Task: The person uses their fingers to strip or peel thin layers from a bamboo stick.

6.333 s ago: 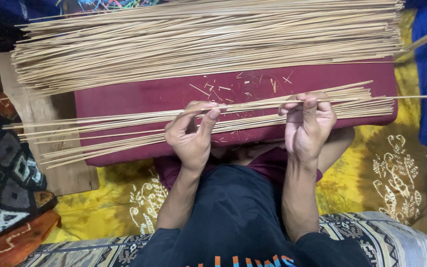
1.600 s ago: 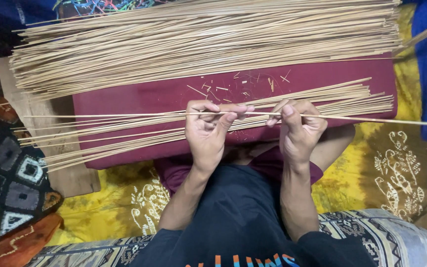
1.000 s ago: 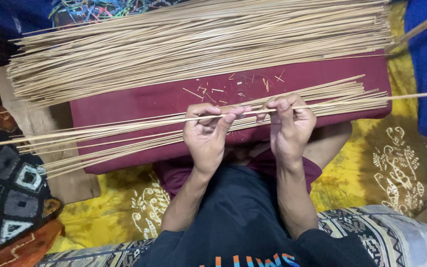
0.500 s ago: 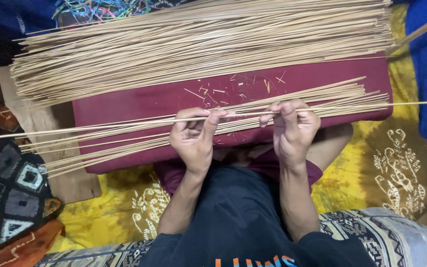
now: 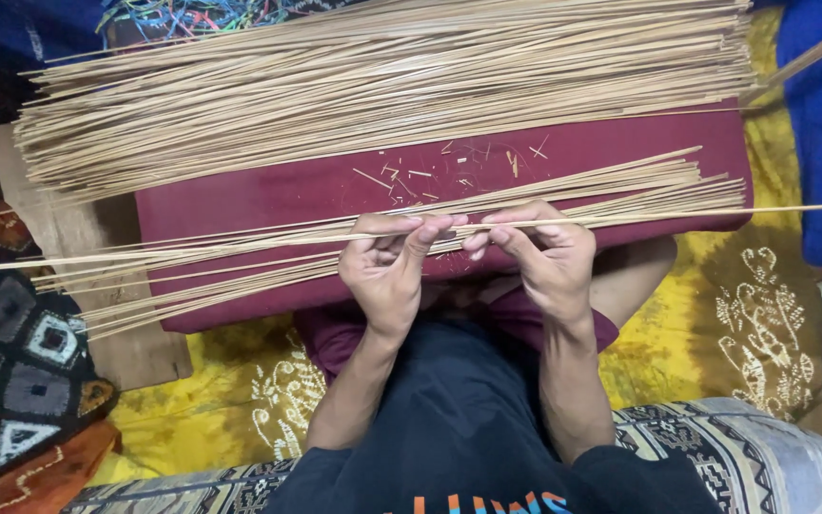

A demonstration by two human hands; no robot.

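Two hands at frame centre: the left hand (image 5: 387, 266) and right hand (image 5: 544, 257) each pinch one thin stick (image 5: 696, 211) running across the whole frame, fingers closed on it. Two stick heaps lie on one maroon cushion (image 5: 268, 195): the big pile (image 5: 382, 86) above, the small pile (image 5: 240, 266) under the hands.

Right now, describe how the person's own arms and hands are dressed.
Both forearms are bare from the elbows down, with no sleeves reaching them. The left hand and right hand wear no gloves, rings, watch or bands that I can see. Only a dark shirt with orange and blue print shows at the bottom edge.
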